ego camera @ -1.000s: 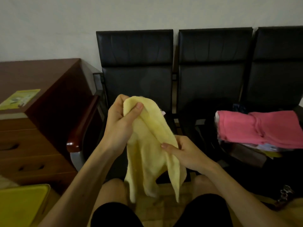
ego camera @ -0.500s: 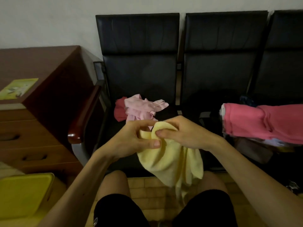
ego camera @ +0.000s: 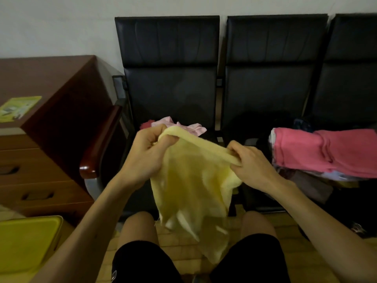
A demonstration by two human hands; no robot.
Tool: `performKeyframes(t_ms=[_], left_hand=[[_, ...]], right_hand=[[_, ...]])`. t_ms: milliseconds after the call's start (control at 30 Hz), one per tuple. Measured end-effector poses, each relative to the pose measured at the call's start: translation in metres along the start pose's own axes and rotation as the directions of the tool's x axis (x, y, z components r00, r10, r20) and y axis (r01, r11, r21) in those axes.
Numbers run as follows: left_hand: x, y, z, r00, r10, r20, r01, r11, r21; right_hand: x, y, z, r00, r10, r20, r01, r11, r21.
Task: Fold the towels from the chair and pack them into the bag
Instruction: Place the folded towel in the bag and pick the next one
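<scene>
Chairs: a row of black chairs stands right behind the yellow towel, backs to the wall.
Desk: the brown desk, with drawers, is left of the yellow towel, beyond the end chair's armrest.
Yellow towel: I hold it up over my knees. Its top edge is stretched between my two grips and the rest hangs crumpled.
Folded towel: a deep pink folded towel tops a stack right of the yellow towel, apart from it.
Tray: a yellow tray or lid, I cannot tell which, lies low to the yellow towel's left.
Left grip: my left grip has its fingers curled and pinches the yellow towel's top left end.
Right grip: my right grip pinches its top right end.
Loose towels: crumpled loose pink towels lie on the seat just behind the yellow towel's top edge.
Leaflet: a greenish leaflet lies flat on the desk, far left of the yellow towel.
</scene>
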State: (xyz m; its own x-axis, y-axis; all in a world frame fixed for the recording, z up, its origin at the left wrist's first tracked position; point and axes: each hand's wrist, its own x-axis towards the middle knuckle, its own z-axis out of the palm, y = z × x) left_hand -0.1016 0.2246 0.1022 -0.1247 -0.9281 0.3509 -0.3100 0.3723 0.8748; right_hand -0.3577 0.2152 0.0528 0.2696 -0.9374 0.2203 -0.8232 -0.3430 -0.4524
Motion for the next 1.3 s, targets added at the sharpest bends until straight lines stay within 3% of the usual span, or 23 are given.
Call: performKeyframes(t_ms=[67, 200, 367, 433, 567, 733, 833, 900, 967, 1033, 1100, 1133, 1200, 1267, 1300], left_hand=[[0.003, 0.001, -0.002, 1.000, 0.012, -0.013, -0.012, 1.000, 0.007], [0.010, -0.003, -0.011, 1.000, -0.003, -0.013, 0.004, 0.999, 0.052], [0.016, -0.008, -0.037, 0.999, 0.014, 0.039, -0.019, 0.993, 0.117], [0.017, -0.007, -0.044, 0.997, 0.024, 0.075, -0.036, 0.986, 0.162], [0.018, -0.012, -0.065, 0.987, -0.039, 0.157, -0.009, 0.955, 0.296], [0.014, -0.035, -0.073, 0.967, -0.162, 0.195, 0.064, 0.900, 0.432], [0.006, -0.050, -0.078, 0.936, -0.238, 0.259, 0.175, 0.953, 0.245], [-0.002, -0.061, -0.082, 0.912, -0.263, 0.315, 0.292, 0.955, -0.047], [-0.011, -0.069, -0.082, 0.901, -0.257, 0.350, 0.368, 0.880, -0.299], [-0.019, -0.074, -0.071, 0.914, -0.272, 0.301, 0.387, 0.806, -0.447], [-0.025, -0.079, -0.058, 0.922, -0.352, 0.160, 0.382, 0.768, -0.513], [-0.029, -0.083, -0.053, 0.923, -0.381, 0.057, 0.362, 0.808, -0.465], [-0.038, -0.095, -0.046, 0.923, -0.348, -0.162, 0.316, 0.928, -0.197], [-0.050, -0.107, -0.039, 0.914, -0.302, -0.272, 0.309, 0.951, -0.016], [-0.055, -0.112, -0.034, 0.895, -0.319, -0.312, 0.329, 0.944, -0.023]], right_hand=[[-0.002, 0.016, 0.002, 0.998, 0.043, -0.039, -0.041, 0.997, 0.061], [0.010, 0.029, -0.022, 0.990, 0.136, -0.046, -0.111, 0.928, 0.356], [0.021, 0.015, -0.077, 0.992, 0.107, -0.060, -0.051, 0.803, 0.594], [0.023, 0.006, -0.094, 0.994, 0.079, -0.073, -0.022, 0.811, 0.585], [0.027, 0.003, -0.117, 0.988, 0.096, -0.121, -0.041, 0.921, 0.388], [0.022, 0.015, -0.106, 0.985, 0.172, 0.024, -0.171, 0.941, 0.291], [0.012, 0.020, -0.095, 0.970, 0.210, 0.123, -0.242, 0.889, 0.389], [0.001, 0.029, -0.090, 0.955, 0.231, 0.187, -0.297, 0.733, 0.612], [-0.008, 0.039, -0.080, 0.955, 0.198, 0.220, -0.293, 0.517, 0.804], [-0.016, 0.045, -0.066, 0.950, 0.201, 0.238, -0.297, 0.361, 0.884], [-0.020, 0.045, -0.051, 0.928, 0.271, 0.255, -0.335, 0.308, 0.891], [-0.021, 0.046, -0.043, 0.917, 0.310, 0.252, -0.354, 0.338, 0.872], [-0.023, 0.045, -0.026, 0.894, 0.392, 0.220, -0.404, 0.488, 0.774], [-0.028, 0.042, -0.007, 0.859, 0.495, 0.134, -0.441, 0.580, 0.685], [-0.031, 0.041, 0.002, 0.844, 0.527, 0.095, -0.450, 0.602, 0.660]])
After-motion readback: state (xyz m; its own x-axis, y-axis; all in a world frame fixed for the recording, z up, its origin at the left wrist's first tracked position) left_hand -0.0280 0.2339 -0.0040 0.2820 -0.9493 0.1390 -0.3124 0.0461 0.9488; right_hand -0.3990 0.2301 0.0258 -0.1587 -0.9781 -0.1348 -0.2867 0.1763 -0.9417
